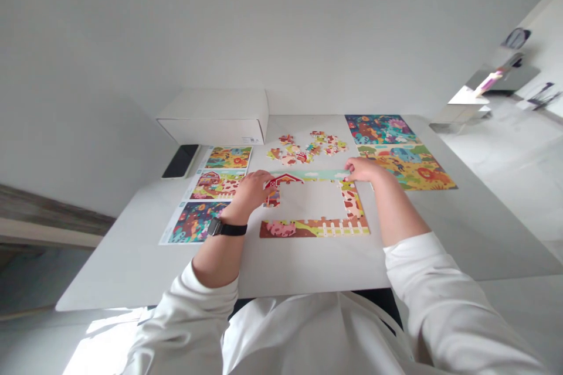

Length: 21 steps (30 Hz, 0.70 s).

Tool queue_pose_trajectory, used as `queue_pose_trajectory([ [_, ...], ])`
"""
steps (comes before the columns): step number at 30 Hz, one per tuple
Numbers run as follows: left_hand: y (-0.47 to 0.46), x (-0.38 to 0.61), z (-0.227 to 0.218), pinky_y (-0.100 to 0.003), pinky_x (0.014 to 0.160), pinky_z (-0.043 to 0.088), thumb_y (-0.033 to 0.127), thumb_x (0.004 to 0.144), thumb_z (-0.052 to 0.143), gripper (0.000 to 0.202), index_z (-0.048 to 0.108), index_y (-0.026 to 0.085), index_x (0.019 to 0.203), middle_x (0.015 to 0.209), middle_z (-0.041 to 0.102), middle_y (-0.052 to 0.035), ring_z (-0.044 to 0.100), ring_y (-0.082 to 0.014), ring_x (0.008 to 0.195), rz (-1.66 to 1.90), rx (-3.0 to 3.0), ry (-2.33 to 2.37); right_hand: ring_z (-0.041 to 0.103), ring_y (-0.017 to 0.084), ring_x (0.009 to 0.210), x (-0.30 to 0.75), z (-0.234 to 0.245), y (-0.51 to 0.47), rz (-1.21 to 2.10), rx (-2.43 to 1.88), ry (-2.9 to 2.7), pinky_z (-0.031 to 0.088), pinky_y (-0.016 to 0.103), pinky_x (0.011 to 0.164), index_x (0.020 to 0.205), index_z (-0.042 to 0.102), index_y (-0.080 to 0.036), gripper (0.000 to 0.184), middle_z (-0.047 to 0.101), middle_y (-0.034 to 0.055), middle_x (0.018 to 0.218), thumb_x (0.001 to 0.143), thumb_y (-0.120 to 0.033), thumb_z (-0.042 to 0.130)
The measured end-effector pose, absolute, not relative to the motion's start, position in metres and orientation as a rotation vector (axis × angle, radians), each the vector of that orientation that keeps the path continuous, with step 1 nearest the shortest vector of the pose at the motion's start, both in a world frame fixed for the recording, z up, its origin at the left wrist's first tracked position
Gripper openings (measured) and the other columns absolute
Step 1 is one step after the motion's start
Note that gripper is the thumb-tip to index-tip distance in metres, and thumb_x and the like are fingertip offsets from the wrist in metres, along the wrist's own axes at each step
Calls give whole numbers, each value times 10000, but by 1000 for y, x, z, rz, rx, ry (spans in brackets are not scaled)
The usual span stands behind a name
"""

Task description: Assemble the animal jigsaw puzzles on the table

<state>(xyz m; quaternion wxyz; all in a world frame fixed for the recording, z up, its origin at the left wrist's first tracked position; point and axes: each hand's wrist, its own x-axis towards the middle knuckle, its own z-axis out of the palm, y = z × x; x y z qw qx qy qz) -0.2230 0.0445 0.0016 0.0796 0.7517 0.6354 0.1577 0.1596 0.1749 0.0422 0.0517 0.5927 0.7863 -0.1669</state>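
A partly joined jigsaw puzzle (pixel 314 228) lies flat on the table, its border showing a red barn, a pink pig, a spotted cow and a white fence around a bare middle. At its upper left corner, my left hand (pixel 255 187) is bent with the fingertips pressed on the edge by the barn roof. My right hand (pixel 364 170) grips the upper right corner between thumb and curled fingers. Part of each corner is hidden beneath the fingers. Beyond the border, loose puzzle pieces (pixel 301 156) are scattered in a heap.
A white box (pixel 211 123) stands against the wall at the back left, with a dark phone (pixel 181 161) before it. A printed picture sheet (pixel 200 220) lies left of the puzzle. Two finished-looking colourful pictures, undersea (pixel 380 129) and safari (pixel 407 167), lie right.
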Motion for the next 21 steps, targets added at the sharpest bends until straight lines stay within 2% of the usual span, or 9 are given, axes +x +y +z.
queue_pose_trajectory([
  [4, 44, -220, -1, -440, 1184, 512, 297, 974, 669, 319, 788, 248, 1266, 1399, 745, -99, 681, -301, 1318, 478, 2248, 1922, 762, 225, 971, 160, 45, 175, -507, 1769, 2395, 526, 266, 771, 1190, 792, -230, 422, 822, 64, 1189, 787, -267, 910],
  [9, 40, -211, 7, -481, 1175, 507, 297, 952, 702, 324, 795, 241, 1257, 1362, 746, -114, 667, -330, 1308, 520, 2262, 1953, 759, 218, 939, 161, 44, 176, -512, 1755, 2393, 518, 261, 748, 1184, 796, -239, 424, 830, 54, 1155, 781, -296, 916],
  [11, 36, -203, 16, -448, 1118, 533, 312, 948, 721, 314, 795, 244, 1246, 1293, 762, -103, 693, -309, 1234, 567, 2275, 1862, 758, 220, 945, 161, 43, 177, -513, 1759, 2395, 518, 262, 742, 1194, 792, -241, 425, 830, 56, 1159, 789, -295, 909],
  [15, 21, -177, 30, -321, 872, 556, 396, 954, 754, 242, 799, 264, 1151, 1074, 792, -38, 732, -212, 928, 419, 2317, 1399, 759, 230, 954, 161, 42, 177, -517, 1755, 2399, 518, 272, 747, 1200, 791, -234, 431, 830, 69, 1164, 791, -290, 912],
  [21, 0, -145, 36, -292, 802, 511, 428, 887, 832, 273, 784, 304, 1125, 1133, 776, -16, 738, -219, 969, 116, 2406, 1180, 754, 236, 945, 163, 44, 176, -543, 1742, 2409, 500, 273, 724, 1203, 789, -239, 436, 832, 70, 1151, 792, -310, 916],
])
